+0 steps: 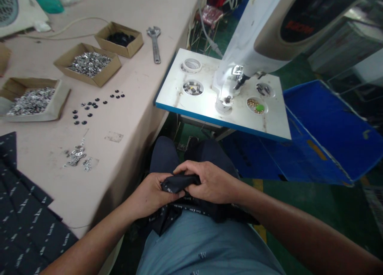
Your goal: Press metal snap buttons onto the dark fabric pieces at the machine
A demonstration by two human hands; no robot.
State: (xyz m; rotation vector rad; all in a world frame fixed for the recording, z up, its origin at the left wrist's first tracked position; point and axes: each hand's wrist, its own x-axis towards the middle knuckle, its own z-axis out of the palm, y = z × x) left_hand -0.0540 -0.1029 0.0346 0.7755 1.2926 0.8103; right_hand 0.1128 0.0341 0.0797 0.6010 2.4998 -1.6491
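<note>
Both hands are close together over my lap, gripping a dark printed fabric piece (179, 183) with small white lettering. My left hand (151, 193) pinches its left side, the thumb lying along the cloth. On the other side, my right hand (209, 183) has its fingers curled round a fold of the same cloth. The rest of the fabric drapes across my thighs and partly hides under my hands and forearms. Ahead of my knees stands a snap-press machine (239, 67) on a small white table (191, 103) with blue edging.
On the table (131, 107) at left are cardboard boxes of metal parts (89, 63), loose black caps (89, 115), small metal rings (76, 155), an adjustable wrench (154, 43) and dark printed fabric (30, 227). Blue bins (329, 123) stand at right, beyond the white table's edge.
</note>
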